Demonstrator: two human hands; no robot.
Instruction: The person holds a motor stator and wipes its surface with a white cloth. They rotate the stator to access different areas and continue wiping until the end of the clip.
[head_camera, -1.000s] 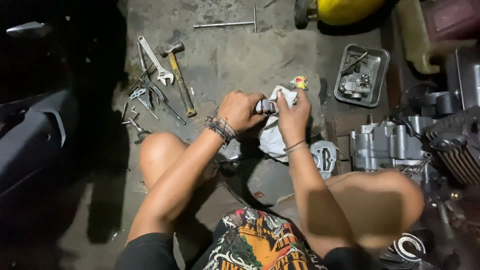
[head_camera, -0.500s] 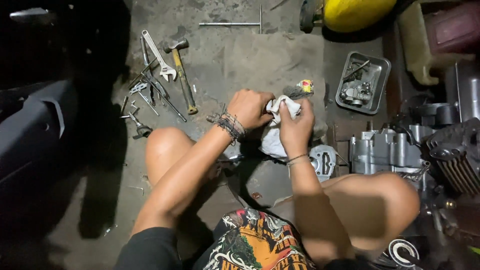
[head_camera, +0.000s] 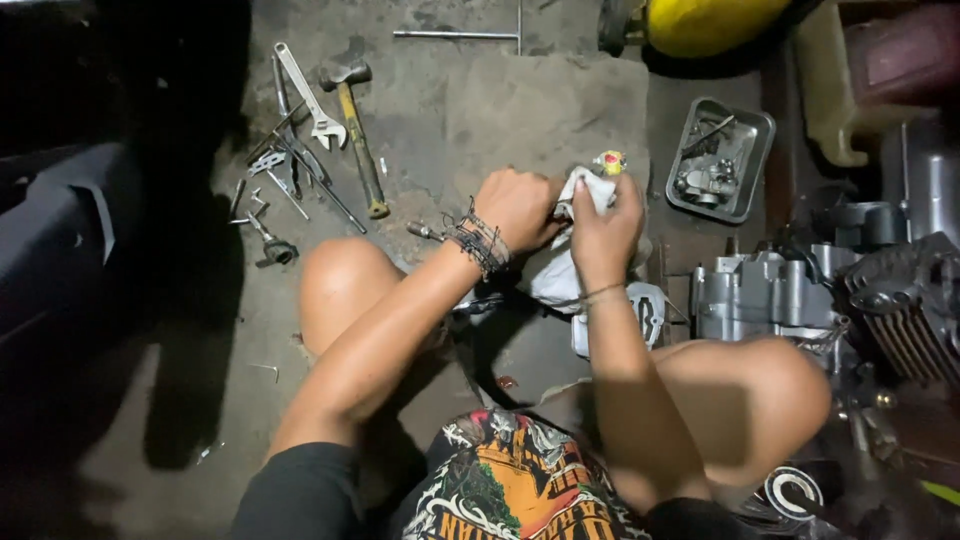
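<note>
My left hand (head_camera: 520, 208), with dark bracelets at the wrist, is closed around one end of a white rag (head_camera: 560, 270). My right hand (head_camera: 605, 228) grips the same rag from the other side, bunched over something I cannot make out. The rag's loose end hangs down between my knees. A small red and yellow object (head_camera: 609, 162) lies on the floor just beyond my right fingers. A grey metal cover (head_camera: 640, 312) rests below my right wrist.
A hammer (head_camera: 358, 130), an adjustable wrench (head_camera: 308, 95) and several small tools (head_camera: 285, 180) lie on the concrete at upper left. A metal tray of parts (head_camera: 718, 160) sits at right, an engine block (head_camera: 790, 290) beside my right knee, a yellow tank (head_camera: 705, 22) at top.
Both hands stay closed on the rag and have shifted slightly; the metal piece seen between them a second ago is now covered by the rag.
</note>
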